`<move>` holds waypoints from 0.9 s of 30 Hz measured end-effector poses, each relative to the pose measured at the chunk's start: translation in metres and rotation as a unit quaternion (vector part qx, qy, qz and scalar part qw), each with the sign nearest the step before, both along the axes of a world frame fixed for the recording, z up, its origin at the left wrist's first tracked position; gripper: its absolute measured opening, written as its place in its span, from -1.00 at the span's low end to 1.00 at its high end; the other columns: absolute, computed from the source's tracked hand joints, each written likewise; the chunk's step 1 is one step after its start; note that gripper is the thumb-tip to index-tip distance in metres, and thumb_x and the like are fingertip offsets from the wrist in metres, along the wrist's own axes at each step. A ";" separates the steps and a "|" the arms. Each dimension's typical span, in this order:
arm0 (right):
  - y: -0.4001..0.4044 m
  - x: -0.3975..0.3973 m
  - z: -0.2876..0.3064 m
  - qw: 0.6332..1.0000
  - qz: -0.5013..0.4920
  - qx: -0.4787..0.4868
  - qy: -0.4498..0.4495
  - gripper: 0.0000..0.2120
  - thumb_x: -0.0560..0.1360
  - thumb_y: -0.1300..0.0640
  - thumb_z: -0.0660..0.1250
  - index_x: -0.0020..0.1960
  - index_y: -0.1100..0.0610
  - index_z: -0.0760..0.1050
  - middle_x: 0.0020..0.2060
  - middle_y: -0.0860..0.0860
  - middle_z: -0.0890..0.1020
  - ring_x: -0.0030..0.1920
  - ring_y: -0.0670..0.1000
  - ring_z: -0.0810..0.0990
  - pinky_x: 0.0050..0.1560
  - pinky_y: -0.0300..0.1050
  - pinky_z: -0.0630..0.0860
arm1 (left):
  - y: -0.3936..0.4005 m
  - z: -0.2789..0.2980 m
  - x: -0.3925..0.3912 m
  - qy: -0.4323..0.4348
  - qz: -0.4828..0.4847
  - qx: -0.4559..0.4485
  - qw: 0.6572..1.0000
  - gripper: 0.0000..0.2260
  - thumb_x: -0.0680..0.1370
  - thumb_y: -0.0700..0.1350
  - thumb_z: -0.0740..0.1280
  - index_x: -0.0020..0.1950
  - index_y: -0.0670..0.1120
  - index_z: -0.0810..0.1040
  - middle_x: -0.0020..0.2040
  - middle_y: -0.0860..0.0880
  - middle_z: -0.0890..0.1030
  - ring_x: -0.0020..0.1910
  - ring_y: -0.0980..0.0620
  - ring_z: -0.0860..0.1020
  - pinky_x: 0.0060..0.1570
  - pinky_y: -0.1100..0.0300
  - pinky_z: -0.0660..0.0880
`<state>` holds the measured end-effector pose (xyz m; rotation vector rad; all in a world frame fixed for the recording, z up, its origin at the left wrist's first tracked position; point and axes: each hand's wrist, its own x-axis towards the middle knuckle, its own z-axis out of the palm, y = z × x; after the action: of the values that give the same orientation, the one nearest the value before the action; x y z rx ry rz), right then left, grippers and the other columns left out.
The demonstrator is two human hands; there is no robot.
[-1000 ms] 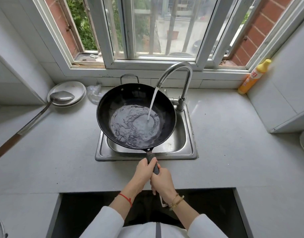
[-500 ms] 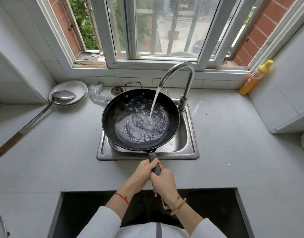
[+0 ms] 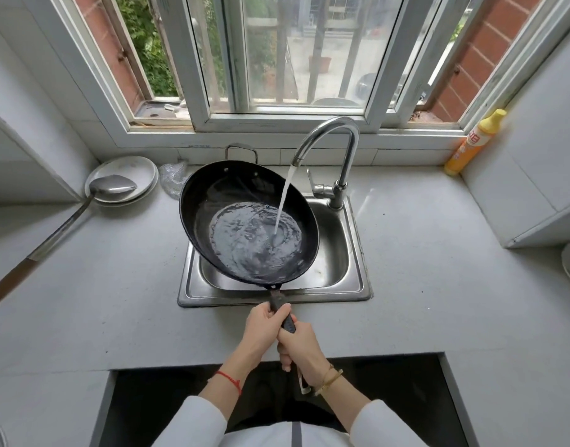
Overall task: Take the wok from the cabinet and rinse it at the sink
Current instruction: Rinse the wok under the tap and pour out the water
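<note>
The black wok (image 3: pixel 212 195) hangs over the steel sink (image 3: pixel 348 285), tilted with its right side lower. Water swirls in its lower right part. A stream from the curved steel tap (image 3: pixel 338 137) falls into that pool. Both hands grip the wok's dark handle at the sink's front edge: my left hand (image 3: pixel 264 330) is higher on it, my right hand (image 3: pixel 301 350) just below. A small loop handle shows on the wok's far rim.
Stacked white plates (image 3: pixel 141 169) with a long metal ladle (image 3: pixel 67 221) lie on the counter at the left. A crumpled plastic bag (image 3: pixel 172 179) sits beside the wok. A yellow dish-soap bottle (image 3: pixel 473 143) stands at the right wall. A dark opening lies below the counter's front.
The wok has rocked from roughly level to tilted down to the right, and the water has swirled and gathered at its lower right. Both hands kept their grip on the handle.
</note>
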<state>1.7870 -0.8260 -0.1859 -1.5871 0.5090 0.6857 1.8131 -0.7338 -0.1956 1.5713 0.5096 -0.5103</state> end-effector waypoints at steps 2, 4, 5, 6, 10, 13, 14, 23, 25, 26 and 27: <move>0.005 0.003 -0.002 1.000 0.007 0.021 0.017 -0.91 0.57 0.20 0.18 -0.07 0.18 0.42 -0.51 0.04 0.39 -0.58 -0.04 0.36 -0.56 -0.20 0.35 | 0.004 0.002 0.000 -0.015 0.007 0.083 0.996 -0.81 0.49 -0.04 0.39 -0.21 -0.14 0.57 -0.26 -0.07 0.69 -0.30 0.08 0.59 -0.30 0.28 0.48; 0.010 0.006 -0.003 0.998 0.008 0.048 0.044 -0.90 0.58 0.21 0.15 -0.10 0.18 0.38 -0.52 0.03 0.35 -0.58 -0.05 0.32 -0.57 -0.23 0.32 | 0.007 0.005 0.001 -0.039 0.015 0.154 0.987 -0.74 0.46 -0.01 0.40 -0.27 -0.19 0.54 -0.37 -0.07 0.63 -0.38 0.08 0.52 -0.33 0.20 0.47; 0.012 0.007 -0.002 0.996 0.007 0.065 0.058 -0.90 0.58 0.21 0.13 -0.11 0.18 0.35 -0.52 0.02 0.33 -0.58 -0.06 0.30 -0.58 -0.24 0.30 | 0.009 0.007 0.002 -0.046 0.020 0.177 0.983 -0.72 0.45 -0.02 0.40 -0.32 -0.20 0.50 -0.44 -0.04 0.57 -0.42 0.09 0.48 -0.37 0.20 0.45; 0.014 0.008 -0.002 0.994 0.003 0.082 0.072 -0.88 0.59 0.20 0.12 -0.12 0.16 0.33 -0.54 0.01 0.32 -0.58 -0.07 0.28 -0.59 -0.25 0.28 | 0.010 0.010 0.002 -0.051 0.024 0.192 0.980 -0.71 0.45 -0.04 0.40 -0.37 -0.17 0.45 -0.51 0.02 0.50 -0.47 0.12 0.44 -0.43 0.27 0.39; 0.019 0.014 -0.007 0.983 -0.021 0.147 0.105 -0.84 0.59 0.19 0.14 -0.18 0.12 0.30 -0.58 -0.03 0.24 -0.63 -0.10 0.22 -0.64 -0.29 0.21 | 0.012 0.017 0.004 -0.062 0.034 0.212 0.975 -0.74 0.46 -0.08 0.40 -0.38 -0.15 0.48 -0.49 0.01 0.58 -0.45 0.07 0.55 -0.42 0.32 0.44; 0.017 0.017 -0.011 0.971 -0.029 0.205 0.123 -0.80 0.59 0.17 0.17 -0.22 0.06 0.35 -0.61 -0.05 0.20 -0.67 -0.12 0.20 -0.67 -0.32 0.17 | 0.008 0.022 0.004 -0.066 0.046 0.225 0.971 -0.78 0.46 -0.09 0.40 -0.37 -0.09 0.49 -0.53 0.08 0.55 -0.50 0.23 0.51 -0.45 0.44 0.37; 0.017 0.018 -0.013 0.967 -0.030 0.219 0.129 -0.79 0.59 0.17 0.16 -0.23 0.05 0.36 -0.62 -0.06 0.20 -0.68 -0.13 0.20 -0.68 -0.33 0.16 | 0.007 0.023 0.004 -0.069 0.052 0.232 0.969 -0.77 0.45 -0.09 0.40 -0.38 -0.07 0.48 -0.55 0.09 0.51 -0.51 0.23 0.49 -0.46 0.44 0.34; 0.017 0.024 -0.007 0.928 0.023 0.340 0.152 -0.40 0.64 0.08 0.08 -0.58 0.01 0.41 -0.71 -0.12 0.25 -0.74 -0.15 0.23 -0.71 -0.36 0.16 | 0.011 0.029 0.005 -0.090 0.067 0.274 0.955 -0.85 0.43 -0.04 0.40 -0.24 -0.09 0.56 -0.44 0.04 0.60 -0.36 0.12 0.55 -0.37 0.32 0.36; 0.018 0.024 -0.007 0.922 0.026 0.353 0.154 -0.42 0.63 0.07 0.08 -0.57 0.02 0.39 -0.71 -0.12 0.27 -0.73 -0.15 0.25 -0.70 -0.37 0.17 | 0.012 0.028 0.005 -0.095 0.065 0.276 0.954 -0.86 0.43 -0.02 0.40 -0.24 -0.08 0.56 -0.45 0.04 0.61 -0.36 0.13 0.56 -0.35 0.31 0.38; 0.018 0.024 -0.007 0.920 0.026 0.358 0.156 -0.42 0.63 0.07 0.08 -0.57 0.03 0.39 -0.71 -0.12 0.28 -0.73 -0.15 0.25 -0.70 -0.37 0.18 | 0.012 0.027 0.005 -0.097 0.065 0.274 0.955 -0.86 0.43 -0.02 0.40 -0.24 -0.08 0.56 -0.45 0.04 0.61 -0.37 0.13 0.57 -0.34 0.30 0.40; 0.018 0.024 -0.008 0.918 0.024 0.362 0.158 -0.43 0.63 0.07 0.09 -0.56 0.03 0.38 -0.71 -0.12 0.28 -0.73 -0.15 0.26 -0.70 -0.36 0.19 | 0.011 0.027 0.005 -0.098 0.064 0.272 0.955 -0.86 0.43 -0.02 0.40 -0.24 -0.08 0.56 -0.45 0.04 0.62 -0.37 0.12 0.57 -0.33 0.29 0.42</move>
<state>1.8105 -0.8082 -0.1940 -0.7947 0.3816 1.0333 1.8181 -0.7223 -0.1691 2.0716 0.6274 -0.1078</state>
